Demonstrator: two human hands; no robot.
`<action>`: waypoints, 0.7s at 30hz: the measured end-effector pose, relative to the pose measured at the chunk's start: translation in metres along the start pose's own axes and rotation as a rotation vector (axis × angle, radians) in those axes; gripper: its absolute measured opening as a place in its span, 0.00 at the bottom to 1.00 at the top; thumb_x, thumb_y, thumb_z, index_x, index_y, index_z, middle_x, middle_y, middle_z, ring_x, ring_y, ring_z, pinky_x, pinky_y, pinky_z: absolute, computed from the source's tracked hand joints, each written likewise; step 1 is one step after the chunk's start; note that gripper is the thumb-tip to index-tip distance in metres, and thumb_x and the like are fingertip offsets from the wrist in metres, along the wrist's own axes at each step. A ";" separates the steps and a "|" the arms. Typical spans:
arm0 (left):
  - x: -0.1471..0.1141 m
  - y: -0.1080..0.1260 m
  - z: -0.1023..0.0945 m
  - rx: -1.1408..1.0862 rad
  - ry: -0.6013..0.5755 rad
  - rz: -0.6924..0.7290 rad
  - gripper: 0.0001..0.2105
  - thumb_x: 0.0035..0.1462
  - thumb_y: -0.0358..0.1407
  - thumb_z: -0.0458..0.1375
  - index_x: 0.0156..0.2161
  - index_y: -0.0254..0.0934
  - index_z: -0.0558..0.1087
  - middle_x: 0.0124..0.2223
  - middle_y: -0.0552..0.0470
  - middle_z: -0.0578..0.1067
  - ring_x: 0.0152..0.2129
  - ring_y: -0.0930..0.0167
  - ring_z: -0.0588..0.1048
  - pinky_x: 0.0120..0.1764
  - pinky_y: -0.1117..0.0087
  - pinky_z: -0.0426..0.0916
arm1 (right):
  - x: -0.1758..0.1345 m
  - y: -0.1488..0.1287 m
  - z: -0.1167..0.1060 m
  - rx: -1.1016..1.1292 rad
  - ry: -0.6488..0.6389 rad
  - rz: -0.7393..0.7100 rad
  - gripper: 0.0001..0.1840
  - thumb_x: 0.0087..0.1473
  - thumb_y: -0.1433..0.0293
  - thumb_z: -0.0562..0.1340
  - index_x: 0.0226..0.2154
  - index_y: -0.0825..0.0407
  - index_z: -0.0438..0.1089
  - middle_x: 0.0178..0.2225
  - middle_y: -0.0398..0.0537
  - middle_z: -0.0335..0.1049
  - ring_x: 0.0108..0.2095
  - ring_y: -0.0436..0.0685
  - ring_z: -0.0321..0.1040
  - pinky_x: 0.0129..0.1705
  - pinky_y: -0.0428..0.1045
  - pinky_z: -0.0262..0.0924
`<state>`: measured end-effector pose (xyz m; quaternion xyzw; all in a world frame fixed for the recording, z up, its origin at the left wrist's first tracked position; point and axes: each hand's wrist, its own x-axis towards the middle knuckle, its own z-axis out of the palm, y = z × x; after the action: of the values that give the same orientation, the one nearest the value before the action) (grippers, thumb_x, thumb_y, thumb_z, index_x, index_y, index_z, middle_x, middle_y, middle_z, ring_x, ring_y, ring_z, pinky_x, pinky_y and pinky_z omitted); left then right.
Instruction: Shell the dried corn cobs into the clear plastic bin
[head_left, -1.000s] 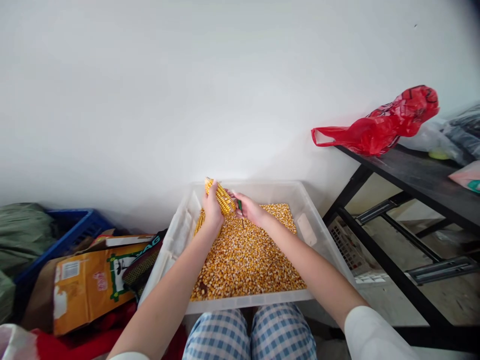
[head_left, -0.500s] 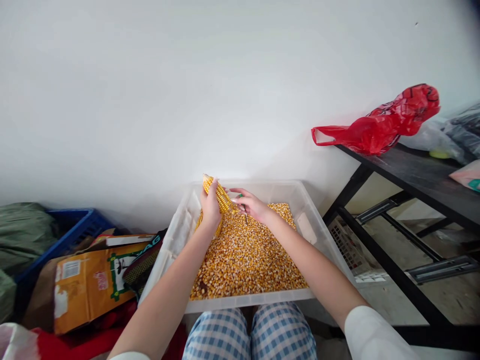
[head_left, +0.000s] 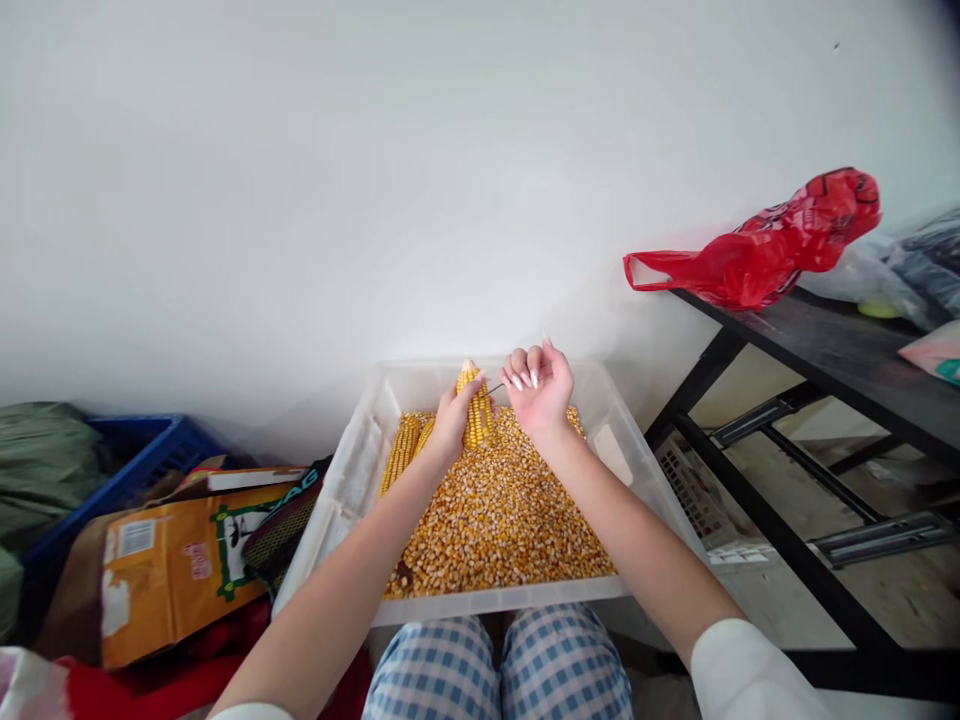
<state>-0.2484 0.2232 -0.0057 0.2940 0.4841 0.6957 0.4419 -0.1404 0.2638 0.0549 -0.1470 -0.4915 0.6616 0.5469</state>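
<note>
Over the tub, my left hand point(head_left: 452, 415) is wrapped round a yellow corn cob point(head_left: 478, 425), which stands nearly upright with its pale tip at the top. My right hand point(head_left: 541, 382) is just to its right, palm turned up and fingers curled round a screwdriver point(head_left: 492, 389). Only the thin dark shaft shows, its end at the cob's side; the handle is hidden in the fingers. More corn cobs point(head_left: 406, 446) lie at the tub's left side. Loose corn kernels point(head_left: 499, 520) cover much of the translucent plastic tub point(head_left: 495, 605).
A black table frame point(head_left: 787, 540) stands at the right, with a red plastic bag point(head_left: 780, 245) on top. To the left are a flattened orange carton point(head_left: 180, 560) and a blue crate point(head_left: 146, 465). Behind the tub rises a white wall point(head_left: 375, 180).
The cob has moved right and swung from slanting to nearly upright in my left hand. My right hand has risen to the right and turned palm up, bringing the screwdriver shaft to the cob.
</note>
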 end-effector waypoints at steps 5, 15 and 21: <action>0.000 0.000 0.000 -0.026 0.000 -0.011 0.19 0.46 0.49 0.61 0.35 0.34 0.67 0.25 0.51 0.73 0.19 0.71 0.72 0.23 0.72 0.66 | 0.000 0.000 0.001 0.000 0.027 -0.017 0.29 0.55 0.48 0.43 0.15 0.51 0.40 0.16 0.40 0.38 0.19 0.50 0.42 0.24 0.49 0.50; -0.002 0.001 0.002 -0.047 0.022 -0.017 0.19 0.46 0.48 0.61 0.35 0.34 0.67 0.25 0.51 0.73 0.19 0.71 0.72 0.25 0.70 0.67 | -0.003 -0.002 0.002 -0.007 0.006 0.004 0.27 0.56 0.50 0.43 0.16 0.51 0.39 0.16 0.40 0.38 0.19 0.50 0.41 0.25 0.49 0.49; -0.001 0.000 0.001 -0.053 -0.002 -0.021 0.19 0.46 0.48 0.61 0.35 0.34 0.68 0.25 0.50 0.73 0.20 0.70 0.73 0.24 0.71 0.67 | -0.004 -0.004 0.003 0.019 -0.027 0.014 0.26 0.56 0.54 0.45 0.15 0.51 0.39 0.15 0.40 0.37 0.18 0.50 0.42 0.24 0.49 0.49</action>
<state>-0.2468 0.2224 -0.0049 0.2777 0.4681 0.7033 0.4573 -0.1391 0.2580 0.0582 -0.1364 -0.4917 0.6719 0.5368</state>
